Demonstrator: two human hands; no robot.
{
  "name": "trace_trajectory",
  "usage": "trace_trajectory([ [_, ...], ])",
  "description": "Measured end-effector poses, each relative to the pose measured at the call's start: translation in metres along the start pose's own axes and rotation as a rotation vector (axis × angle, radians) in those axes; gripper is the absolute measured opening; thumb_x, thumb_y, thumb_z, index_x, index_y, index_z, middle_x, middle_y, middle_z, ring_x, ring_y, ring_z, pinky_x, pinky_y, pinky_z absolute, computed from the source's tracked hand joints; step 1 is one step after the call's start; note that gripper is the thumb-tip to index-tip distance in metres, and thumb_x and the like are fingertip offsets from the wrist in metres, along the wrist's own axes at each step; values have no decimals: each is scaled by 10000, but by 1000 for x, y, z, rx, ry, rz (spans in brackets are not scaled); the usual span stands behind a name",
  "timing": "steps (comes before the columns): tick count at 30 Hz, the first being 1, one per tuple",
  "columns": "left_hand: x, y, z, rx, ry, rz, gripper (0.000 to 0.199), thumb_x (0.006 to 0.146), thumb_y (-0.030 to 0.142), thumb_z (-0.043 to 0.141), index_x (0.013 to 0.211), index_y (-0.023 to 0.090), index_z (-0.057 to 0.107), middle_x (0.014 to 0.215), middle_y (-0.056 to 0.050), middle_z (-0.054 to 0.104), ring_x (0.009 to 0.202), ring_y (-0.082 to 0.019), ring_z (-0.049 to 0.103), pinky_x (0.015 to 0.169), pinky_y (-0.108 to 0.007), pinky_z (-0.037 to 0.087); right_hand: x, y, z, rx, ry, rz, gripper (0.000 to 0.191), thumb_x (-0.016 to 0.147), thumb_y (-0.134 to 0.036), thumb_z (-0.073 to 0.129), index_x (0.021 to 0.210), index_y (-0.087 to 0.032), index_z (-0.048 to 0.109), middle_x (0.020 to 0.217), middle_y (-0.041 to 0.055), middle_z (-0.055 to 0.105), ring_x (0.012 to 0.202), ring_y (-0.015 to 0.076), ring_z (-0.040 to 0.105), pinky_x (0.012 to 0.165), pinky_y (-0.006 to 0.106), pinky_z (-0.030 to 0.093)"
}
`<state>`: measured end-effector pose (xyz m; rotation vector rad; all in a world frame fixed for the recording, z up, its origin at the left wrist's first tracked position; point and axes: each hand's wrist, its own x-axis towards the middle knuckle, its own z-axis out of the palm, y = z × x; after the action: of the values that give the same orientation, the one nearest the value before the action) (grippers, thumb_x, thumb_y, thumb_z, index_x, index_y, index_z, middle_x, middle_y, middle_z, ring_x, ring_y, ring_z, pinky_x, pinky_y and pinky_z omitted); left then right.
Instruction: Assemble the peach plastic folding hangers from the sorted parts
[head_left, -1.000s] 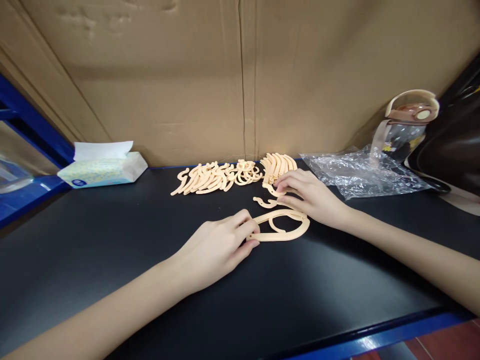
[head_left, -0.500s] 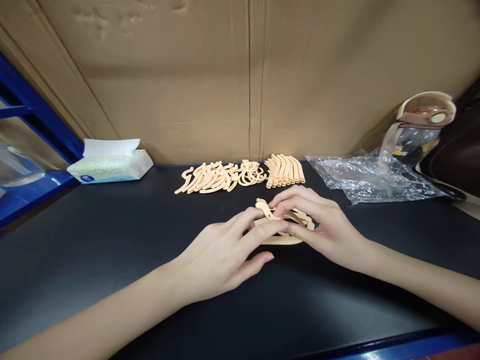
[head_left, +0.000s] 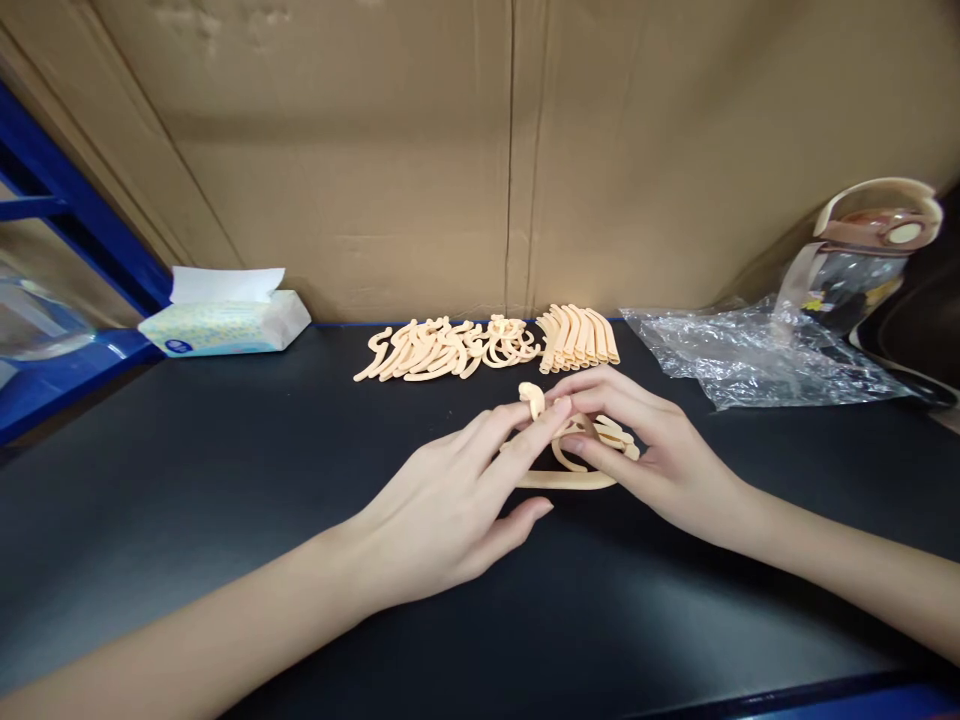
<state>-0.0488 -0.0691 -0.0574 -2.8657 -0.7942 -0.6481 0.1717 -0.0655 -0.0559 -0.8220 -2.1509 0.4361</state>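
Note:
Both of my hands meet over the table, around a small beige plastic hook [head_left: 532, 398] whose knobbed top sticks up between the fingers. My left hand [head_left: 450, 500] has its index and middle fingers closed about the hook, while its thumb stays stretched out below. On the other side my right hand [head_left: 652, 450] pinches the same piece, its fingertips partly hidden. A thin curved beige strip [head_left: 568, 458] hangs under the right fingers. Beneath the hands lie a long curved beige arm [head_left: 566, 481] and several more beige pieces [head_left: 619, 437], partly covered.
Behind the hands lie a pile of beige curved arms [head_left: 424, 350], a heap of hooks [head_left: 514, 340] and a row of hollow arms [head_left: 577, 338]. A tissue pack [head_left: 225, 325] is at left; a clear plastic bag [head_left: 735, 355] and a bottle [head_left: 862, 270] stand right. Cardboard [head_left: 375, 150] backs the black table [head_left: 187, 480].
The hook's knobbed top has turned and stands more upright between the fingers. My left index finger has lifted slightly, exposing the thin curved strip. The view has shifted a little.

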Motion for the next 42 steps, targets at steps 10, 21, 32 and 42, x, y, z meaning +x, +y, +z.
trace_trajectory([
  [10,0,0,-3,17,88,-22,611,908,249,472,1435,94,206,1309,-131,442,1175,-159,482,942,-250,479,1,0,2,113,58,197,44,884,-214,560,898,-217,518,831,-32,594,776,88,589,724,202,466],
  [21,0,0,-1,-364,302,-56,683,892,112,482,1467,242,135,1273,-39,588,1152,-129,557,1011,-233,422,5,-2,3,601,-103,413,123,822,-212,641,838,-192,521,847,-19,671,831,111,649,799,243,485],
  [32,3,3,-4,-612,141,-292,337,930,269,482,1264,254,526,1231,2,628,1142,-144,572,990,-254,450,0,0,6,614,-278,365,112,854,-273,608,851,-161,603,817,16,715,713,126,680,760,277,524],
  [42,6,-1,3,-659,46,-363,314,964,283,388,1219,273,571,1318,3,550,1231,-175,476,1057,-340,372,1,-1,3,401,-316,277,168,891,-317,549,944,-184,636,774,1,697,772,119,650,703,222,497],
])
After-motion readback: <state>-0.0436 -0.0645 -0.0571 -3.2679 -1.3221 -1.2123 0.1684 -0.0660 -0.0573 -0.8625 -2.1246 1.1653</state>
